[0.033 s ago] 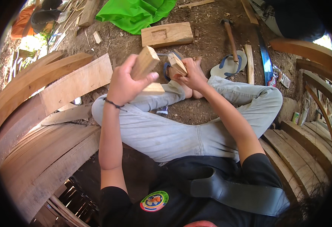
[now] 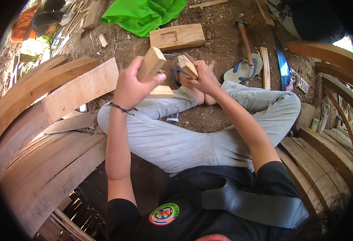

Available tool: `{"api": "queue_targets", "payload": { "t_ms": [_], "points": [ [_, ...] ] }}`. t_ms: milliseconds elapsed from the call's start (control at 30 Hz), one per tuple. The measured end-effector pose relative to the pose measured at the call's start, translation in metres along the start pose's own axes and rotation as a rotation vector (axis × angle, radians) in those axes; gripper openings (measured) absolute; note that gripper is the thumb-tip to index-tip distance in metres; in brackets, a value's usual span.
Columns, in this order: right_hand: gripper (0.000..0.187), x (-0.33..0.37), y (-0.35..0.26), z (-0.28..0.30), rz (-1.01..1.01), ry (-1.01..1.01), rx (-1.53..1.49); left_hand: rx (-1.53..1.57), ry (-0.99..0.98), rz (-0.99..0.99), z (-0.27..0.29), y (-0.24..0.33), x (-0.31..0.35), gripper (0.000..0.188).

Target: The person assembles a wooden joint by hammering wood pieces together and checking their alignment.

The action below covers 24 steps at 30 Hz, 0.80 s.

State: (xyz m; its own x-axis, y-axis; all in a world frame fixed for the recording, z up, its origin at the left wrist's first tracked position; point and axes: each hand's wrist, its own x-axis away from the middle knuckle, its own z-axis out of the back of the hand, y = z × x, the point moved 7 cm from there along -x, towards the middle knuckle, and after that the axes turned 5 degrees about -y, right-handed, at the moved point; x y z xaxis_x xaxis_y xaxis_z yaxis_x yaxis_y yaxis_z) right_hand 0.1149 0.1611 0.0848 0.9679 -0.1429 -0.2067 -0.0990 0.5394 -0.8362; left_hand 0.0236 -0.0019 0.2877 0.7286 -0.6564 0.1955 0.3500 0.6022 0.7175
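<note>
My left hand [image 2: 133,86] is closed around a squared wooden block [image 2: 152,65], held up over my left shin. A second pale wooden block [image 2: 161,92] shows just below that hand; what supports it is hidden. My right hand [image 2: 204,80] grips a smaller, wedge-like piece of wood [image 2: 187,66] above my bare feet. Its fingers wrap the piece's near end. Between the two held pieces a thin grey rod [image 2: 169,54] sticks out beside the block; its kind cannot be made out.
Ahead on the dirt lie a wooden block with a rectangular recess [image 2: 177,36], a green cloth [image 2: 144,16], a hammer [image 2: 245,42], a sandal [image 2: 244,68] and a handsaw [image 2: 282,64]. Curved planks [image 2: 44,86] stand at left, more boards [image 2: 311,164] at right. Other people sit at both far corners.
My left hand and its block have shifted very slightly to the left. The wood in my right hand has turned a little; otherwise the scene is the same.
</note>
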Motion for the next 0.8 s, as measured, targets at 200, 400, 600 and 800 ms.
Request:
{"api": "queue_targets", "payload": {
  "t_ms": [200,400,600,800],
  "points": [
    [0.066,0.002,0.051,-0.029,-0.074,0.060,0.014,-0.011,-0.066,0.021,-0.011,-0.026,-0.016,0.048],
    [0.053,0.008,0.058,-0.022,-0.119,-0.074,-0.013,-0.165,-0.188,0.047,-0.039,-0.045,-0.036,0.041],
    [0.046,0.014,0.072,-0.010,-0.264,-0.046,-0.293,-0.341,-0.176,-0.085,-0.075,-0.036,-0.062,0.033],
    [0.075,0.020,0.060,-0.014,-0.081,-0.143,-0.031,-0.544,-0.291,-0.109,-0.093,-0.022,-0.063,0.034]
  ]
}}
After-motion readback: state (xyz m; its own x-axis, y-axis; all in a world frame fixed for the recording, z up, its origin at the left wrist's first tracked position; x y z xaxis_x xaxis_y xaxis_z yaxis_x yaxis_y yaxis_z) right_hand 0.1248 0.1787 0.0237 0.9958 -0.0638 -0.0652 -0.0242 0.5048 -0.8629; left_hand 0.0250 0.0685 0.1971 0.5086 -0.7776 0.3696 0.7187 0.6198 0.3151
